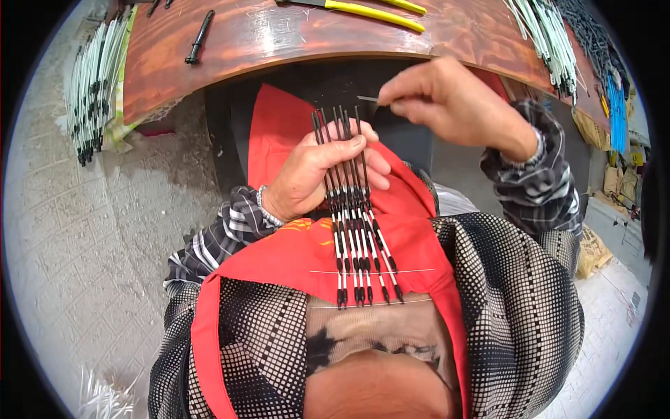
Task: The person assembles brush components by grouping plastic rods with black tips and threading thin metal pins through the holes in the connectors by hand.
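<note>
My left hand (301, 171) is wrapped round several slim rods (365, 244), fanned side by side above my lap. Their far ends are plain black and stick up past my thumb; nearer me they are banded black and white with dark knobs. Two thin straight wires (419, 270) run crosswise through the rods near their lower ends. To the right and farther away, my right hand (457, 101) is raised, with thumb and forefinger pinched on a short, thin, pale strip (368, 98) that points left. The strip is apart from the rods, and its kind is unclear.
A reddish wooden table (237, 35) curves across the far side. On it lie yellow-handled pliers (377, 14) and a black rod (201, 36). Bundles of white-and-black rods (94, 91) hang over its left end, more white ones (551, 49) and blue ones (617, 112) at its right.
</note>
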Demonstrator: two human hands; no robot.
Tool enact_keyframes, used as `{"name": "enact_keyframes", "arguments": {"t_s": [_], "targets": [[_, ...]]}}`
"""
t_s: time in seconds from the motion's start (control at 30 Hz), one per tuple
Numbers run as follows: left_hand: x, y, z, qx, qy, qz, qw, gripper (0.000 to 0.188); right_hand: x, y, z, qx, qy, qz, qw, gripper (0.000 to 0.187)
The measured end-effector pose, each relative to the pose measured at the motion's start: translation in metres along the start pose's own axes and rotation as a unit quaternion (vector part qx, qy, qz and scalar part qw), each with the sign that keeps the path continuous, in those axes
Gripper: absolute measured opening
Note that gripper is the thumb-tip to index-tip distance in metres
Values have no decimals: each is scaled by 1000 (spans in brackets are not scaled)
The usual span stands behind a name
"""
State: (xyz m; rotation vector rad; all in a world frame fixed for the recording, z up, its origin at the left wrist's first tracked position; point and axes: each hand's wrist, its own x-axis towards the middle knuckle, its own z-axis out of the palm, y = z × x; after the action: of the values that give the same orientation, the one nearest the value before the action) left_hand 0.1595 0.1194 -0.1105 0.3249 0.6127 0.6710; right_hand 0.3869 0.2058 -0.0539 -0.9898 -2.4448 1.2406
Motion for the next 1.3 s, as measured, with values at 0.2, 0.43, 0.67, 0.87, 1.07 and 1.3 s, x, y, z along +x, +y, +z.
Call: {"name": "enact_keyframes", "arguments": {"t_s": [0.2, 0.43, 0.67, 0.87, 1.07, 1.3], "targets": [[0, 1, -3, 14, -8, 4, 1000, 23, -7, 3, 18, -13, -2, -27, 1000, 32], [0, 0, -4, 9, -7, 1, 1000, 23, -1, -4, 16, -23, -30, 4, 999, 33], [-2, 2, -1, 21, 7, -3, 1000, 23, 2, -3, 17, -24, -19, -19, 999, 33], [-3, 0, -2, 51, 14, -1, 999, 38, 5, -6, 15, -115, -14, -30, 993, 36], [-6, 4, 0, 27, -5, -12, 1000, 43, 8, -9, 12, -229, -8, -91, 969, 35], [-8, 4, -1, 52, -3, 1, 999, 45, 15, -7, 13, -255, 5, -128, 958, 17]]}}
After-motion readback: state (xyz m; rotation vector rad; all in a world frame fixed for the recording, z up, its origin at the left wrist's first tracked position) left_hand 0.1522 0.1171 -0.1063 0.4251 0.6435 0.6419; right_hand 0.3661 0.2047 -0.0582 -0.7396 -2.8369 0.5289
